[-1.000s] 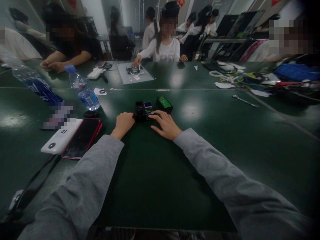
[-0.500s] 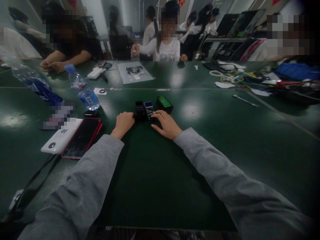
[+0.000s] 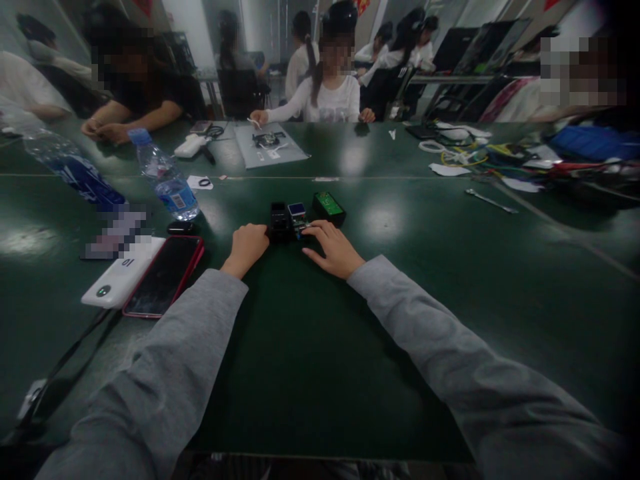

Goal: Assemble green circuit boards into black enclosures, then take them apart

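Here, the left hand (image 3: 249, 247) curls beside the black case (image 3: 279, 215), its grip too hidden to tell; the right hand (image 3: 334, 251), loosely open, apparently touches the circuit board (image 3: 297, 212) on the tabletop (image 3: 320, 373) between case and green-topped box (image 3: 329, 205).

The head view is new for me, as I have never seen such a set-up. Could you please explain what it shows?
There is no machine here, only a person's two bare hands: the left hand and the right hand. The camera sits on that person's head and looks forward and down. On the green table, the left hand, curled, is beside a black device. The right hand seems to touch a small circuit board with a screen; I cannot tell whether either hand grips anything. Just beyond lies a black box with a green face. A phone and a bottle are to the left, a wrench to the right. Other people sit across the table.
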A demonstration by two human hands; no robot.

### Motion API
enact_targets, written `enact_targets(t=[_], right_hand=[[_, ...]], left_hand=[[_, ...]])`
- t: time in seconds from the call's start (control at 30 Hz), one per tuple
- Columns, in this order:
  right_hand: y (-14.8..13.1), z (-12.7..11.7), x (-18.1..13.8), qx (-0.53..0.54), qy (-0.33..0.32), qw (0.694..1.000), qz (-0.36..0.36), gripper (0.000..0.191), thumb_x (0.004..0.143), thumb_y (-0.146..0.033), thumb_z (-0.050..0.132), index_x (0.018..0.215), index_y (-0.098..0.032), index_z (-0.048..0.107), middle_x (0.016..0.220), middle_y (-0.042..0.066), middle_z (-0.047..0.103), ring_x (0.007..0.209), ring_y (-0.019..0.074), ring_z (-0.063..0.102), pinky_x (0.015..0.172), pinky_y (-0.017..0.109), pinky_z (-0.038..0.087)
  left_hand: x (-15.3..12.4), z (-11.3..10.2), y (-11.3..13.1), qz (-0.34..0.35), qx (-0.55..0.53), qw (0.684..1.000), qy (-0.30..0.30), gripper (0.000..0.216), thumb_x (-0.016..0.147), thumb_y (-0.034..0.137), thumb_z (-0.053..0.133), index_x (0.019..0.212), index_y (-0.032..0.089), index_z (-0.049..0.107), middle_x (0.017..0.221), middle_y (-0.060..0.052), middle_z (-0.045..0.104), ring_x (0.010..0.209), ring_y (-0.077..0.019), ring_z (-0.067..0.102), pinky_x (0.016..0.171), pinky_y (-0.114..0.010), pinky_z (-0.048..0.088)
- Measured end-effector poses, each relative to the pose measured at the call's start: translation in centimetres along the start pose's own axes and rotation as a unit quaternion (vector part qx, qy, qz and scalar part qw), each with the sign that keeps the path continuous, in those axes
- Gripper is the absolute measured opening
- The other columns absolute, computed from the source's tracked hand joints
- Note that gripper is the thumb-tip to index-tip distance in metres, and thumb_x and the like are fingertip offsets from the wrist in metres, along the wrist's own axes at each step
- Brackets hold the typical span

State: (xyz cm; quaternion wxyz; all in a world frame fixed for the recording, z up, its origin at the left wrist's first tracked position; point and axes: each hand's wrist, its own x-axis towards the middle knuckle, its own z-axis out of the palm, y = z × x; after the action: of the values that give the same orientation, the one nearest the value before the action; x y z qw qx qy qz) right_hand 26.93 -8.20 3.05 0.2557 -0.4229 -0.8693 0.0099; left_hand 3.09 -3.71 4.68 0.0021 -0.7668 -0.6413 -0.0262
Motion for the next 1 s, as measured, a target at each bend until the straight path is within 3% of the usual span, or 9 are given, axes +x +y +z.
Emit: enact_targets(t=[0.6,1.0], right_hand=[[0.22,0.02,0.1,0.002,0.025,1.0,0.005,0.031,0.097,-0.037,0.055,0.122,-0.019,0.051,0.126,0.015,0.052,0.117,0.0309,0.053,0.095,0.048,0.05],[0.43,0.13,0.16,0.01,0.034,0.999,0.008,0.023,0.097,-0.03,0.055,0.118,-0.02,0.051,0.124,0.014,0.053,0.115,0.0318,0.054,0.093,0.05,0.052]], left_hand=[[0.07,-0.06,-0.02,0.006,-0.011,1.0,-0.009,0.036,0.097,0.022,0.04,0.102,0.015,0.075,0.097,-0.014,0.074,0.089,-0.0236,0.071,0.076,-0.032,0.054],[0.26,0.45,-0.25,0.009,-0.009,1.0,0.01,0.034,0.095,0.019,0.042,0.103,0.014,0.075,0.097,-0.016,0.074,0.092,-0.0282,0.072,0.076,-0.036,0.054]])
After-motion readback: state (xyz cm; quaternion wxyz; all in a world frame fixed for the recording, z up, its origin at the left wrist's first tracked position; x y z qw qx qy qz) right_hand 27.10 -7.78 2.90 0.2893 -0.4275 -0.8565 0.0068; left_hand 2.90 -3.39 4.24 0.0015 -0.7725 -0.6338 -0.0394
